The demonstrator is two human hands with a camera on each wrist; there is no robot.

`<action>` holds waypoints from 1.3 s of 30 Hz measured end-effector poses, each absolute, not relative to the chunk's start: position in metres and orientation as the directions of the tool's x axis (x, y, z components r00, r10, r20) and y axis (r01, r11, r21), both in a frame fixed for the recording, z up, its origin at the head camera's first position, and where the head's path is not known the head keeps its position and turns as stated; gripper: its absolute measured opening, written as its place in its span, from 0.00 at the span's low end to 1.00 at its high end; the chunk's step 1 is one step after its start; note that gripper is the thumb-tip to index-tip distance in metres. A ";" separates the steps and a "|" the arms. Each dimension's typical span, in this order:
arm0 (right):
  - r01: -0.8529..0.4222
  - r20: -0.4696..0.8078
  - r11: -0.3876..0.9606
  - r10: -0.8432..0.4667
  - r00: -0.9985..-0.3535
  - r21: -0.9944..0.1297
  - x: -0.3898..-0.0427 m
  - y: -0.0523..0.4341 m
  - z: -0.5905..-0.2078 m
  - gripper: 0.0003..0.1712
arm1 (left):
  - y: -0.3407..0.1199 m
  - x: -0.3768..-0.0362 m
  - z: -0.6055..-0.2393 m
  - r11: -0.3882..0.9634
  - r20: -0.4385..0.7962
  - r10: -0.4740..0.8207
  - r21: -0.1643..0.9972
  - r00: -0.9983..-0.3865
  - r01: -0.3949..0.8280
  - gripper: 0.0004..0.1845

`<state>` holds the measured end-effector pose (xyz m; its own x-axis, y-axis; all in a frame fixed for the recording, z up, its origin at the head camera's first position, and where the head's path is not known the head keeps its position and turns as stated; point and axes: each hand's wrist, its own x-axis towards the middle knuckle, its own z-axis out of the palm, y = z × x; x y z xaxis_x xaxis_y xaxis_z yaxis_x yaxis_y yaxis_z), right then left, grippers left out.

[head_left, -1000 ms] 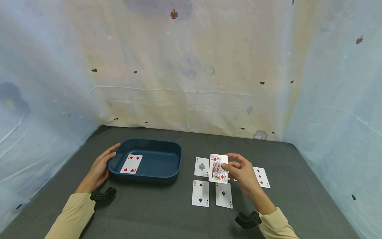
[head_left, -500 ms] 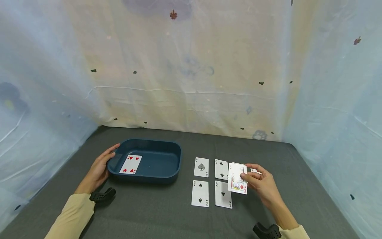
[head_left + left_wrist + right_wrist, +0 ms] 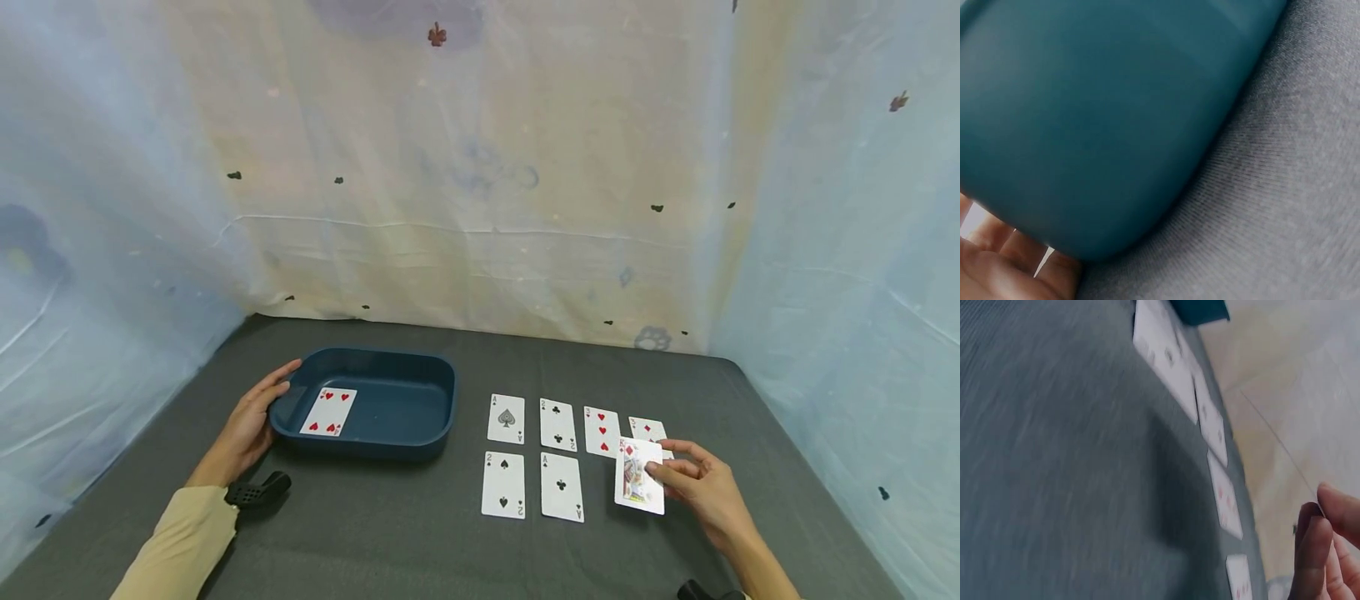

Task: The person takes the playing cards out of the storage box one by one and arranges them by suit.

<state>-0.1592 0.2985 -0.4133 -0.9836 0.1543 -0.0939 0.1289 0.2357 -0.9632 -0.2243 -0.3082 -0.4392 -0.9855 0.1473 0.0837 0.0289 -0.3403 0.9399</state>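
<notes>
My right hand (image 3: 708, 492) pinches a king of diamonds (image 3: 636, 479) between thumb and fingers. The card hovers over the table's right part, face towards the head camera. Edge-on in the right wrist view, the king shows as a thin line above its shadow. Behind it lies a diamond card (image 3: 645, 428), partly covered by the king and the fingers. My left hand (image 3: 251, 425) rests against the left end of a dark blue tray (image 3: 416, 442), its fingers (image 3: 1022, 250) along the outer wall in the left wrist view. Inside the tray lies a four of hearts (image 3: 328, 412).
In the back row lie an ace of spades (image 3: 506, 419), a two of clubs (image 3: 557, 425) and a three of hearts (image 3: 602, 432). Nearer are a two of spades (image 3: 503, 487) and an ace of clubs (image 3: 562, 487). A patterned cloth (image 3: 465, 275) hangs behind the grey table.
My right hand has carried the king of diamonds rightward and nearer to me, uncovering the two of clubs and three of hearts. The left hand and tray stay put.
</notes>
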 end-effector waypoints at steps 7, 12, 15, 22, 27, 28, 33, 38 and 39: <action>0.186 -0.159 0.296 0.112 -0.981 -0.937 -0.153 0.322 -0.423 0.35 | -0.308 -0.225 -0.440 -0.350 0.084 0.154 0.936 -0.984 0.025 0.25; 0.180 -0.160 0.308 0.089 -0.983 -0.934 -0.149 0.333 -0.429 0.33 | -0.310 -0.226 -0.440 -0.368 0.097 0.166 0.929 -0.981 0.030 0.25; 0.192 -0.175 0.335 0.078 -0.981 -0.922 -0.148 0.338 -0.432 0.33 | -0.310 -0.226 -0.440 -0.370 0.099 0.166 0.929 -0.981 0.031 0.25; 0.171 -0.164 0.452 0.054 -0.985 -0.875 -0.146 0.347 -0.434 0.30 | -0.309 -0.225 -0.438 -0.373 0.088 0.165 0.928 -0.982 0.020 0.25; 0.197 -0.154 0.554 0.122 -0.980 -0.809 -0.145 0.348 -0.430 0.30 | -0.308 -0.224 -0.437 -0.368 0.075 0.160 0.930 -0.984 0.011 0.25; 0.206 -0.152 0.568 0.141 -0.978 -0.797 -0.145 0.347 -0.430 0.30 | -0.308 -0.224 -0.437 -0.368 0.075 0.161 0.930 -0.984 0.010 0.26; 0.217 -0.132 0.629 0.180 -0.975 -0.746 -0.146 0.345 -0.427 0.29 | -0.308 -0.224 -0.437 -0.360 0.078 0.161 0.933 -0.984 0.015 0.26; 0.226 -0.126 0.662 0.197 -0.972 -0.715 -0.145 0.343 -0.427 0.29 | -0.308 -0.224 -0.437 -0.343 0.074 0.152 0.939 -0.986 0.018 0.26; 0.227 -0.123 0.667 0.200 -0.972 -0.710 -0.145 0.342 -0.427 0.29 | -0.308 -0.224 -0.437 -0.339 0.075 0.153 0.941 -0.985 0.019 0.26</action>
